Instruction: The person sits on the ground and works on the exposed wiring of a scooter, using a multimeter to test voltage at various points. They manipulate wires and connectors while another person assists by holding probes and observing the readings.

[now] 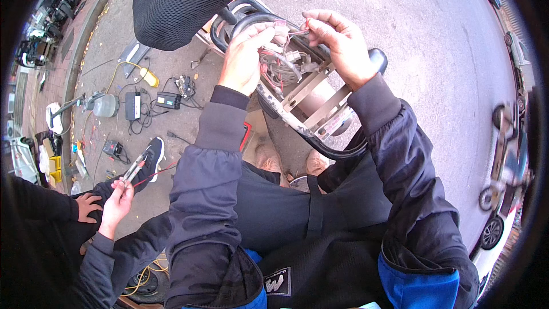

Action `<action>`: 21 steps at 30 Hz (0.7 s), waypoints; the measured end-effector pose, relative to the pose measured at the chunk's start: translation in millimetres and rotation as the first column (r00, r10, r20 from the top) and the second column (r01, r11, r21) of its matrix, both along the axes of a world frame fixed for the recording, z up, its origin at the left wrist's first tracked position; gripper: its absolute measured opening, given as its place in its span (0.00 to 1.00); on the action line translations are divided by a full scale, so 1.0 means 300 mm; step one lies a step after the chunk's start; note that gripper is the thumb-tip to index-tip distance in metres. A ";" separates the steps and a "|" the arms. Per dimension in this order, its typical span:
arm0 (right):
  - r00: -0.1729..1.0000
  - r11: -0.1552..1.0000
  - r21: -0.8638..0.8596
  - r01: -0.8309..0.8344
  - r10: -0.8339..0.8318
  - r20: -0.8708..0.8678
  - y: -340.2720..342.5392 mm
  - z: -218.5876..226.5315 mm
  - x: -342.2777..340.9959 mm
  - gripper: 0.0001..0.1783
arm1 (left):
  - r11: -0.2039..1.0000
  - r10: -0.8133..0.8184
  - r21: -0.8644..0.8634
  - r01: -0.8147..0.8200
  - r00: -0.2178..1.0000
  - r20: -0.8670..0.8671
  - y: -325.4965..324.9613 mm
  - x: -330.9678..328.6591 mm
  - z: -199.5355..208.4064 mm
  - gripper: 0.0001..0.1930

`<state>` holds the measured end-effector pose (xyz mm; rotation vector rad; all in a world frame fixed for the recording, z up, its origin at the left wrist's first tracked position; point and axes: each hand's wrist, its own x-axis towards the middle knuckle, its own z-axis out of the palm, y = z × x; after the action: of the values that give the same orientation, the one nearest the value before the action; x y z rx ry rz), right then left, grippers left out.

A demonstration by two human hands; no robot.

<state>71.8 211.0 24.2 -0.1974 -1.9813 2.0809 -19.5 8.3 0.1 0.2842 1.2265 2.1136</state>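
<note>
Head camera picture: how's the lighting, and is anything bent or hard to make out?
Head view: soft daylight on the road, no hard shadows; head view: the curb bows near the left rim, corners black; head view: the wires by the left hand are too tangled to trace.

We see black mesh on the seat, dusty pink on the connector, red on the thin wires and grey on the coiled cables. Our 2 sleeves are dark purplish grey, our jacket panels bright blue. We see a yellow crate, grey pavement, and a black shoe with a white sole.
</note>
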 end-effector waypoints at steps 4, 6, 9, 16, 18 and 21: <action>0.997 0.997 -0.037 0.074 -0.076 -0.031 0.012 -0.014 -0.013 0.15 | 1.000 0.002 0.010 -0.001 0.993 -0.122 0.010 0.013 0.008 0.15; 0.992 0.988 -0.100 0.116 -0.120 -0.044 0.013 -0.014 -0.012 0.15 | 0.994 0.052 -0.081 -0.080 0.952 -0.302 0.020 0.031 0.010 0.19; 0.987 0.977 -0.163 0.140 -0.151 -0.055 0.010 -0.006 -0.007 0.15 | 0.913 0.068 -0.275 -0.300 0.779 -0.624 0.035 0.067 0.012 0.27; 0.998 0.991 -0.132 -0.004 -0.005 -0.065 0.004 0.006 0.002 0.14 | 0.954 0.059 -0.260 -0.151 0.941 -0.333 0.013 0.049 0.008 0.11; 0.997 0.997 -0.069 -0.038 0.034 -0.066 0.001 0.003 0.003 0.16 | 0.959 0.065 -0.247 -0.140 0.955 -0.289 0.001 0.038 0.003 0.10; 0.997 0.997 0.045 -0.066 0.068 -0.041 -0.010 -0.003 0.014 0.18 | 0.947 0.076 -0.283 -0.153 0.961 -0.265 -0.018 0.032 0.002 0.08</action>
<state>75.9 208.1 23.4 -0.0777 -2.0328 2.0619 -10.0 2.8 0.6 0.3576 1.7321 1.9916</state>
